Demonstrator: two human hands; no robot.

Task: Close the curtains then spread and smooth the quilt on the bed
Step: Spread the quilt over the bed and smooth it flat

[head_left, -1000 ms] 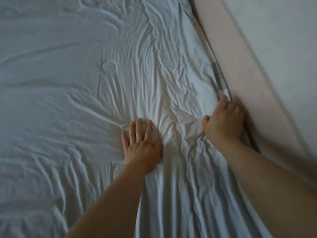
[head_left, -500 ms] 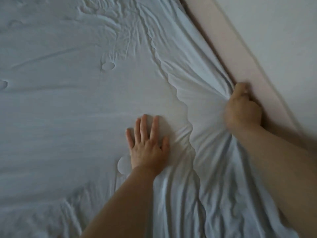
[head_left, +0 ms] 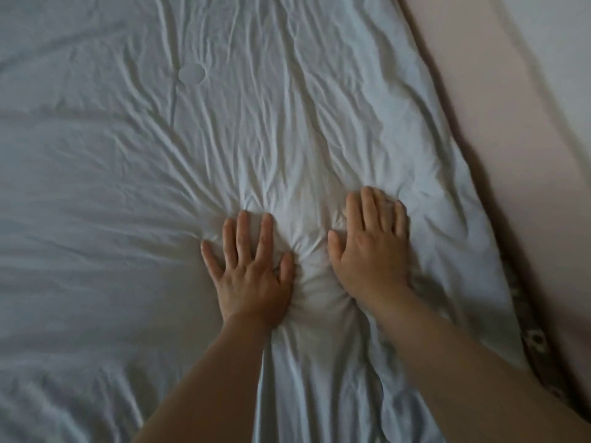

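Two bare forearms reached in. The left grip (head_left: 252,276) and right grip (head_left: 372,251) lay flat, fingers straight, pressing side by side on the wrinkled quilt (head_left: 128,155). Beyond them, the quilt covered the bed up to a pink border (head_left: 499,123) on the right.

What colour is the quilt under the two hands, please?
The quilt is plain white, slightly bluish in dim light, without print; seen in the head view.
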